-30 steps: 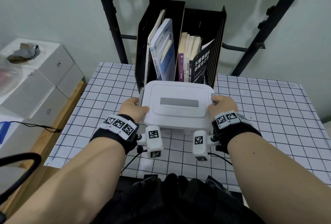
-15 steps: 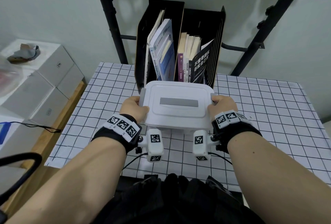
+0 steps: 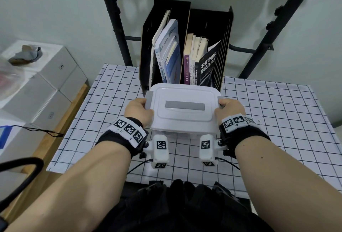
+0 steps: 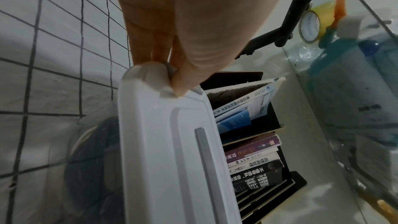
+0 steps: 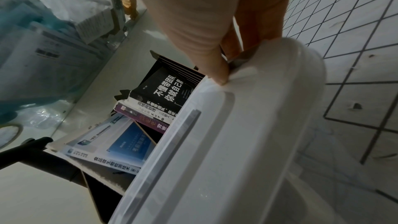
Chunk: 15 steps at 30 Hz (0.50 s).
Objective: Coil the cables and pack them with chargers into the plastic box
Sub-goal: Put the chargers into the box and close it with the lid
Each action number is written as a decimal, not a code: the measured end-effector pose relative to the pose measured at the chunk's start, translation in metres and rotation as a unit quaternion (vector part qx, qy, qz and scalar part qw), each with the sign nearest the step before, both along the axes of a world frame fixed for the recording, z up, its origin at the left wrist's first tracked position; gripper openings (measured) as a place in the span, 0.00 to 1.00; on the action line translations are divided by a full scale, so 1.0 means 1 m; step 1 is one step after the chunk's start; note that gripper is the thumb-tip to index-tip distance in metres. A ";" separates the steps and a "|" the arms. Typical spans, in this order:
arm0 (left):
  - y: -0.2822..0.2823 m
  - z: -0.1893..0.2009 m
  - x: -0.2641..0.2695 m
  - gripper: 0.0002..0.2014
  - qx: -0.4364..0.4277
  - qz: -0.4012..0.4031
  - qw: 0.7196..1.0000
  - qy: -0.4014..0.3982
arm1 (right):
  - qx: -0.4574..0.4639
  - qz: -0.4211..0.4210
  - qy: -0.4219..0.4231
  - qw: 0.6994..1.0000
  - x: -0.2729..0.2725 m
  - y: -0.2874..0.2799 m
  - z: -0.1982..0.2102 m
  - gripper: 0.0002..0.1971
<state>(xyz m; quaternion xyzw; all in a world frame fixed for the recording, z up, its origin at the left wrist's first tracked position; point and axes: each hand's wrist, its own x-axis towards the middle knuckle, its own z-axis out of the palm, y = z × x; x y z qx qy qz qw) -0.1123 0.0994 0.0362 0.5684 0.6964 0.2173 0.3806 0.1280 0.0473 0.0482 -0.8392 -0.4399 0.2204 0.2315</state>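
Note:
The white plastic box (image 3: pixel 185 109) stands on the checked table with its lid on, a grey strip across the top. My left hand (image 3: pixel 137 110) grips the grey latch at the box's left end, thumb on the lid edge (image 4: pixel 181 81). At the right end my right hand (image 3: pixel 228 108) grips the other latch, thumb tip on the lid (image 5: pixel 219 74). Through the translucent wall in the left wrist view, a dark coil of cable (image 4: pixel 92 163) shows inside. No chargers can be made out.
A black file holder (image 3: pixel 185 46) full of books stands right behind the box. Black frame poles (image 3: pixel 114 18) rise at the back. White cartons (image 3: pixel 42 91) sit off the table's left edge. The checked tablecloth (image 3: pixel 277 120) spreads to the right.
Both hands have stayed on the ends of the box. The left wrist has shifted slightly; the box has barely moved.

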 end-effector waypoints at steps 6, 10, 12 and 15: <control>0.002 -0.003 -0.001 0.19 0.007 -0.030 0.999 0.028 | -0.003 0.010 -0.013 1.000 0.001 0.002 -0.003 0.18; 0.004 -0.004 -0.001 0.21 0.005 -0.034 0.999 0.039 | 0.007 0.009 -0.009 1.000 0.001 0.002 -0.003 0.19; 0.005 -0.005 -0.001 0.22 -0.005 -0.032 0.999 0.033 | 0.008 0.013 -0.010 1.000 0.001 0.002 -0.003 0.18; 0.007 -0.006 -0.001 0.25 -0.015 -0.024 0.999 0.028 | 0.000 0.015 -0.014 1.000 0.000 0.002 -0.003 0.18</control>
